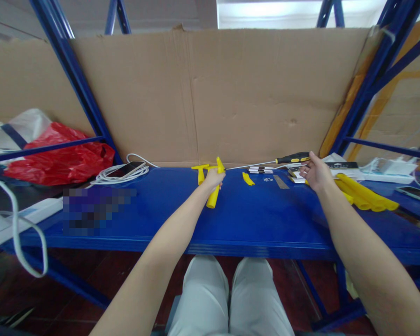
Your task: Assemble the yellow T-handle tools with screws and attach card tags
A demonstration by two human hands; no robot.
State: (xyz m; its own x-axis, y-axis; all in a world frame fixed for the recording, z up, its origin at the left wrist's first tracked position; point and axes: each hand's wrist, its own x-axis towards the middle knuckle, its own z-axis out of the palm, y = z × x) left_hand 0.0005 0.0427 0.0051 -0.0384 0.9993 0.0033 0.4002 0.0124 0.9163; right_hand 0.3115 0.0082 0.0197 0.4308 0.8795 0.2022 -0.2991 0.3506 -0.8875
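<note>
My left hand point(215, 178) is closed round a yellow T-shaped part point(213, 198) above the blue shelf. Out to the right, my right hand point(315, 172) holds the black and yellow handle of a long screwdriver point(293, 158). Its thin shaft points left and reaches the yellow part at my left hand; the exact contact is too small to tell. Just left of my left hand is another yellow piece point(200, 174). A small yellow strip point(248, 178), tiny screws point(267, 179) and a flat metal piece point(280, 182) lie between my hands.
Yellow tubes point(367, 193) lie at the right, near a phone point(416, 193) and a white power strip point(388, 173). Coiled white cable point(121, 175) and a red bag point(61, 154) are at the left. Cardboard point(248, 93) stands behind the blue shelf point(266, 219), between blue posts.
</note>
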